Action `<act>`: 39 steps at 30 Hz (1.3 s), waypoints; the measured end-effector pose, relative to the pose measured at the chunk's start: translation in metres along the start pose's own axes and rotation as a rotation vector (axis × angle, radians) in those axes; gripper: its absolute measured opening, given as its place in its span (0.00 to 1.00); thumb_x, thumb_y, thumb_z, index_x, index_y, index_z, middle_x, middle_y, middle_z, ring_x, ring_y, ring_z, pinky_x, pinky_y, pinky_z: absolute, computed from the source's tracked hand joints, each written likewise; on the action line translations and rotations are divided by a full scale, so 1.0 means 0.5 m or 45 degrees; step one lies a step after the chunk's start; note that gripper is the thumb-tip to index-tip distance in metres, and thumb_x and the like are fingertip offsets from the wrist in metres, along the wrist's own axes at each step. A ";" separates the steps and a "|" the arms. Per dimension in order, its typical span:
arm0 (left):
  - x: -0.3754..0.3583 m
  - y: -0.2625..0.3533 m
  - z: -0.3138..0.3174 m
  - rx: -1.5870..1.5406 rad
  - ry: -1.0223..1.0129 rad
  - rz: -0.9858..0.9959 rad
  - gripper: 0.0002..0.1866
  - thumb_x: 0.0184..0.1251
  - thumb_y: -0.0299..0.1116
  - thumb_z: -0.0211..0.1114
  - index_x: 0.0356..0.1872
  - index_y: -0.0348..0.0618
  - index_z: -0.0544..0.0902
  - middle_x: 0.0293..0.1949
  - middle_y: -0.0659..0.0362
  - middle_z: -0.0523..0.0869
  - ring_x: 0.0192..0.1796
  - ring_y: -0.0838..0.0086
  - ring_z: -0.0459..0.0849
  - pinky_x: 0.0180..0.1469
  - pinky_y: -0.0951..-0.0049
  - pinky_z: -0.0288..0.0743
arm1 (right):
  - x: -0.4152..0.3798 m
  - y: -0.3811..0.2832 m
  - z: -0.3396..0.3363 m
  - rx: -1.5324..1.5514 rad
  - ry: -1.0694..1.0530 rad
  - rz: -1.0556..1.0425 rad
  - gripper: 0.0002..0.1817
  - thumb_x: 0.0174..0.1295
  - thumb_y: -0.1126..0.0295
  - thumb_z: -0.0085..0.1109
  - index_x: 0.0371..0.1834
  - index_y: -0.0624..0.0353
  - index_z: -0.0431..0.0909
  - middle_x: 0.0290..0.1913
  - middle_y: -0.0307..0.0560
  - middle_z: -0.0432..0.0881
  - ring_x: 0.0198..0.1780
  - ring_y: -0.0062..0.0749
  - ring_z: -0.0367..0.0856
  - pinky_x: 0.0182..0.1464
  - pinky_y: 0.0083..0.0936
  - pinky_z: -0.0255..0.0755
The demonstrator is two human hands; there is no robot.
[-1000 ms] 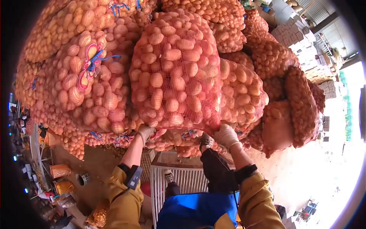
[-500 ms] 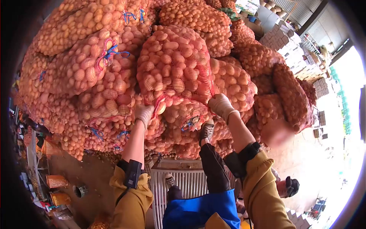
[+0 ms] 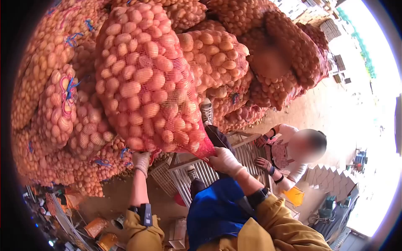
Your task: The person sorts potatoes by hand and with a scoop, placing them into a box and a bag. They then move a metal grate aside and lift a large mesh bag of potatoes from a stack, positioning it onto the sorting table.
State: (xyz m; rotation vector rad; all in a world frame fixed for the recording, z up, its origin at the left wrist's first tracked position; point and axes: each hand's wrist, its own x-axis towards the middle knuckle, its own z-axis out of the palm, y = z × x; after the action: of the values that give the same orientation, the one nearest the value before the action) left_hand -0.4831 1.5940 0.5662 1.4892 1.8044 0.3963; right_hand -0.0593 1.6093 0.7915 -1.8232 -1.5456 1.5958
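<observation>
A full red mesh sack of potatoes [image 3: 144, 83] fills the middle of the head view, its near end tilted down towards me. My right hand [image 3: 226, 161], in a pale glove, is closed on the gathered mesh at its lower right corner. My left hand [image 3: 141, 162], gloved too, is closed at the lower left corner, where a bit of red mesh shows beside the fingers. Behind and around it lie more potato sacks, one of them a smaller-looking sack [image 3: 58, 111] tied with blue string. My shoe [image 3: 206, 112] is set against the pile.
A slatted metal rack [image 3: 247, 157] stands below the sack, in front of my blue apron [image 3: 217, 209]. Across it, a co-worker [image 3: 284, 152] has both gloved hands at its edge. An orange container [image 3: 95, 227] stands on the floor at lower left. Stacked boxes [image 3: 331, 180] are at the right.
The sack has come off the pile towards me, with both hands still gripping its near corners. My view has turned right, and the co-worker at the rack now shows more fully.
</observation>
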 end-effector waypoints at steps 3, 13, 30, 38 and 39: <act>0.059 0.107 -0.023 -0.527 0.040 -0.330 0.11 0.56 0.31 0.69 0.40 0.46 0.80 0.35 0.62 0.85 0.31 0.75 0.79 0.34 0.73 0.75 | 0.092 0.015 0.061 -0.392 0.120 0.001 0.21 0.59 0.51 0.58 0.37 0.61 0.82 0.34 0.64 0.83 0.41 0.60 0.82 0.45 0.47 0.76; 0.176 -0.044 0.004 -1.082 0.456 -0.213 0.19 0.55 0.41 0.74 0.43 0.42 0.81 0.34 0.60 0.84 0.25 0.77 0.77 0.24 0.71 0.73 | 0.140 0.003 0.158 -0.118 0.486 -0.012 0.13 0.53 0.62 0.60 0.37 0.58 0.83 0.34 0.59 0.84 0.41 0.52 0.84 0.45 0.43 0.77; -0.105 0.219 -0.074 -0.932 0.201 -0.457 0.21 0.66 0.49 0.57 0.52 0.47 0.79 0.42 0.62 0.82 0.38 0.75 0.80 0.31 0.70 0.74 | -0.108 0.090 0.088 0.342 0.407 -0.295 0.14 0.54 0.66 0.57 0.41 0.61 0.80 0.36 0.64 0.83 0.42 0.57 0.83 0.48 0.47 0.76; -0.081 0.118 0.202 -0.925 0.512 -0.511 0.04 0.59 0.30 0.62 0.34 0.51 0.76 0.25 0.61 0.80 0.16 0.75 0.73 0.15 0.75 0.63 | -0.021 0.310 0.163 -0.039 0.247 0.018 0.16 0.59 0.56 0.58 0.41 0.56 0.81 0.37 0.58 0.85 0.44 0.54 0.83 0.47 0.45 0.76; -0.101 0.186 0.240 -1.032 0.733 -0.588 0.04 0.59 0.31 0.63 0.32 0.51 0.76 0.23 0.61 0.79 0.15 0.75 0.72 0.15 0.75 0.63 | -0.005 0.342 0.188 -0.059 0.256 0.051 0.16 0.59 0.56 0.58 0.40 0.57 0.81 0.37 0.57 0.85 0.44 0.55 0.83 0.47 0.45 0.76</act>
State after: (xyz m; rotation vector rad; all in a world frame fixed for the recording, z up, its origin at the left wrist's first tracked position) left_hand -0.3305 1.5463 0.5641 0.3943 1.9675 1.2243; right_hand -0.0478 1.5000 0.6301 -1.9824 -1.4763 1.3557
